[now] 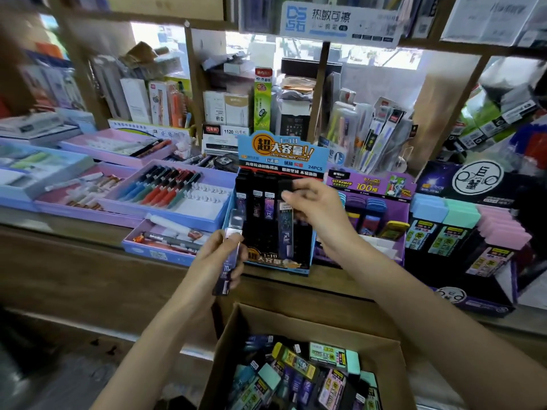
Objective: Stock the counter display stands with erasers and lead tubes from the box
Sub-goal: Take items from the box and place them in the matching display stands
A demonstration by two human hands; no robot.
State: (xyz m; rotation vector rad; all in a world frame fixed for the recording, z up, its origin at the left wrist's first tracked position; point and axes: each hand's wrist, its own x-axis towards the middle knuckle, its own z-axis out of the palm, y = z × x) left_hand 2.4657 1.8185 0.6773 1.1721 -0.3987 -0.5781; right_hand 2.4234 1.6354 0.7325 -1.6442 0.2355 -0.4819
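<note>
So, working down from the big stuff: below the wooden counter (103, 255) sits the cardboard box (229, 344), heaped with erasers and lead tubes. Up on the counter, the blue-and-black display stand (275, 261) is partly filled. The right hand (319, 208) pinches the cap end of a lead tube (285, 232) standing in a slot of the stand, thumb and fingertips closed on it. The left hand (220, 255) is wrapped around a spare tube (225, 276), maybe more than one, hard to tell. They look like light, stiff, slick plastic, so I'd grab them near the top and slide them in straight.
</note>
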